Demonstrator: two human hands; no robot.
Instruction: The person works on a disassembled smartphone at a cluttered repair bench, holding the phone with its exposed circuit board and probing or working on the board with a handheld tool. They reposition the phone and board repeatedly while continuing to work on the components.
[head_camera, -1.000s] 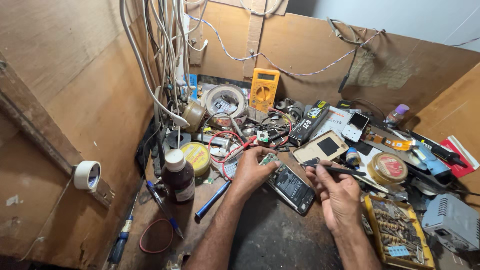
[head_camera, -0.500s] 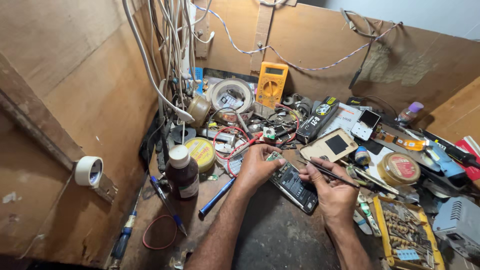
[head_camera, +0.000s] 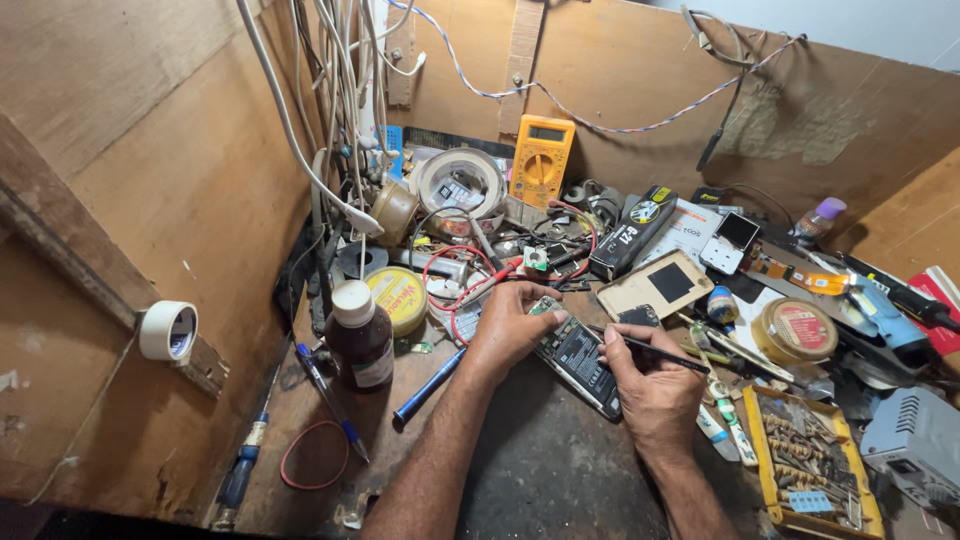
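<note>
From the head camera, an opened phone (head_camera: 580, 360) lies back-up and slanted on the dark mat (head_camera: 560, 470) at the middle of the bench, its cover already off and its board and battery bare. The left hand (head_camera: 510, 330) presses on its upper end, fingers curled over the edge to pin it down rather than lift it. The right hand (head_camera: 650, 385) pinches a thin dark tool (head_camera: 650, 350), probably tweezers or a fine driver, though it is too slim to tell; its tip rests on the phone near the top. So the opening looks done, and the inner work seems under way, with nothing yet lifted out that shows. A loose back cover (head_camera: 655, 285) lies just beyond the phone. Room is tight: the wooden wall (head_camera: 150, 180) closes the left, with a brown bottle (head_camera: 360, 335) and blue screwdriver (head_camera: 430, 385) near the left forearm, red wire (head_camera: 460, 290) beside the left fingers, and a parts tray (head_camera: 810, 465) near the right wrist. The freest space is the mat toward the person.
</note>
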